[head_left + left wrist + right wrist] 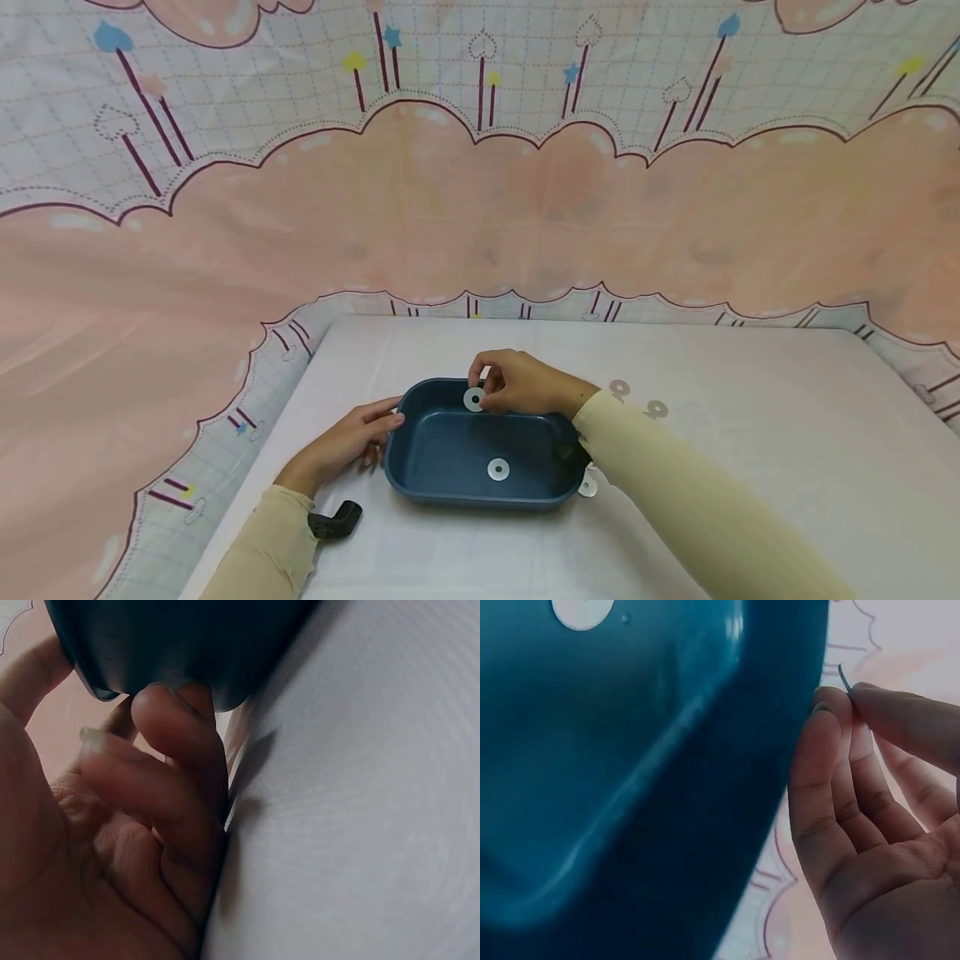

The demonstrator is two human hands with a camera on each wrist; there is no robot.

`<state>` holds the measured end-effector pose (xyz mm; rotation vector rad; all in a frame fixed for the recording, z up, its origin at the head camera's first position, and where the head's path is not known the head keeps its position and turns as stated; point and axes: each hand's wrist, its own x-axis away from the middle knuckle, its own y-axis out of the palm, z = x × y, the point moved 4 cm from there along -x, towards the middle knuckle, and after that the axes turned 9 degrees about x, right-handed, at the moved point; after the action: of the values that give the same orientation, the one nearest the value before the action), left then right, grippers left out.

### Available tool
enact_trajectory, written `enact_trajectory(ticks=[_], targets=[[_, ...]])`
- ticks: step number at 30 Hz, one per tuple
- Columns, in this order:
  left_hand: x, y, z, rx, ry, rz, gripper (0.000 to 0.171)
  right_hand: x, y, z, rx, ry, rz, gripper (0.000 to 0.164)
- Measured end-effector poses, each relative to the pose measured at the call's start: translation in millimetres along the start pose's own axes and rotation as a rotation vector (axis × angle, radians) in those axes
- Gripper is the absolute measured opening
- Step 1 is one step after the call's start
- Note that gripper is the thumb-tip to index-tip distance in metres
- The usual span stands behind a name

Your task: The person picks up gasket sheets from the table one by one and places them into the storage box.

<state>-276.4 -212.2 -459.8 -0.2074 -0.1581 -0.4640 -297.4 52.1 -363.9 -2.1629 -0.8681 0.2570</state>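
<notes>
A dark blue rectangular tray [442, 454] with rounded corners lies on the white tabletop. My left hand [348, 443] grips its left end, thumb over the rim and other fingers along the outer wall, as the left wrist view also shows on the tray [180, 645]. Above the far side of the tray, my right hand [536, 385] pinches a flat pale washer [467, 401] between thumb and fingertips. That washer [844, 677] appears edge-on in the right wrist view, beyond the tray rim. Another washer [492, 473] lies flat on the tray floor.
Beyond my right forearm, washers [619, 387] [657, 403] lie on the white tabletop [750, 433]. One more washer [587, 487] sits by the tray's near right corner, partly hidden. A black device [337, 521] is at my left wrist. A patterned cloth [480, 225] hangs behind the table.
</notes>
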Motion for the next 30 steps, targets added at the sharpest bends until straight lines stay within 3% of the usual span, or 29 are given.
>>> enact_trajectory(ticks=[16,30], targets=[[6.6,4.2,1.1,0.002,-0.008,0.014,0.062,-27,46,-10,0.084,0.014,-0.142,0.017],[9.4,2.3,-0.7,-0.011,-0.028,0.025,0.063,-32,74,-15,0.079,0.033,-0.295,0.014]])
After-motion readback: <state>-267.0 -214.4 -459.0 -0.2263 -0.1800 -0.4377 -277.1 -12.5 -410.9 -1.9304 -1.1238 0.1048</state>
